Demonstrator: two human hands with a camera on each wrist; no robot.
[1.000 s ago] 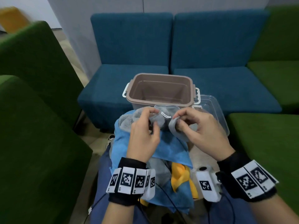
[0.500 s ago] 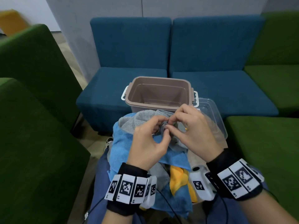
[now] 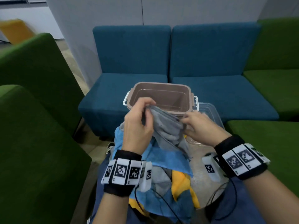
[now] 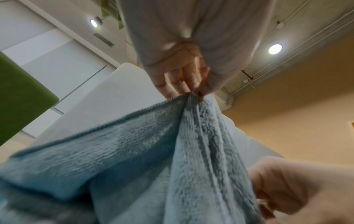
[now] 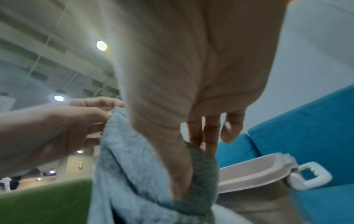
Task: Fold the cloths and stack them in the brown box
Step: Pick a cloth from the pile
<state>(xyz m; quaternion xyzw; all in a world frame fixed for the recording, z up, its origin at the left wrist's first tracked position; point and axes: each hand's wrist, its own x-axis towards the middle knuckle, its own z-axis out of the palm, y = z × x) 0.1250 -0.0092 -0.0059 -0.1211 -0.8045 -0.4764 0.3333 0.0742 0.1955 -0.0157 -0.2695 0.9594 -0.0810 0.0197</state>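
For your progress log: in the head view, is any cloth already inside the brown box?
No, the brown box shows only its bare inner walls and floor.

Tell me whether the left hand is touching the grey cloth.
Touching. The head view shows the left hand pinching the top corner of the grey cloth; the left wrist view confirms it.

Two blue upholstered armchairs (image 3: pixel 169 62) stand side by side at twelve o'clock against a pale grey wall (image 3: pixel 113 12). Green upholstered seats (image 3: pixel 32 126) sit at nine and three o'clock, and a clear plastic lid (image 3: pixel 208 110) lies at one o'clock.
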